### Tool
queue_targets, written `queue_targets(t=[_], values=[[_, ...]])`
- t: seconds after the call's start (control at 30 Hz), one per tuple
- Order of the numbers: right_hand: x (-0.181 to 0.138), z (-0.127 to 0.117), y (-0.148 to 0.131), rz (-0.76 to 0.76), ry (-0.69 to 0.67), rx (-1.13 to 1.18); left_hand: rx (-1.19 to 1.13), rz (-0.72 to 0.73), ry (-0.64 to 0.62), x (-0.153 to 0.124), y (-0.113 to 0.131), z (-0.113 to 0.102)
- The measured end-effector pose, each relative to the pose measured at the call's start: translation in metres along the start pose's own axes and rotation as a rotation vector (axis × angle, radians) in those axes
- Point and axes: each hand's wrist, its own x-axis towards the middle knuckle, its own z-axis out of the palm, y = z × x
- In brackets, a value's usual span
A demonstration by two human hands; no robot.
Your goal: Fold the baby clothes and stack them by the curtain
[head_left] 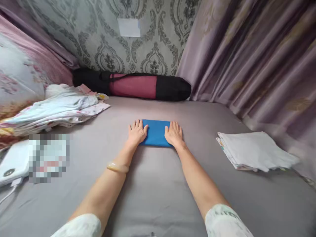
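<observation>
A small folded blue cloth lies flat on the grey bed sheet in the middle of the view. My left hand rests palm down on the cloth's left edge, fingers stretched out and close together. My right hand lies flat on its right edge in the same way. Neither hand grips anything. A pale bangle sits on my left wrist.
A stack of folded white cloths lies to the right. A heap of light floral laundry is at the left. A black and maroon rolled bag lies along the wall. A white device with a cable is at far left. Purple curtains hang right.
</observation>
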Motion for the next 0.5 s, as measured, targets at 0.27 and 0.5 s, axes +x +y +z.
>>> queue_targets(t=[0.27,0.5], values=[[-0.0004,-0.0018,-0.0025,0.023,-0.029,0.001,-0.030,-0.022,-0.020,0.0008,-0.0014,0.0007],[-0.0030,-0.0072,-0.0077,0.017,0.006,-0.016,0.001,-0.024,0.066,-0.0035,0.0053,-0.0044]])
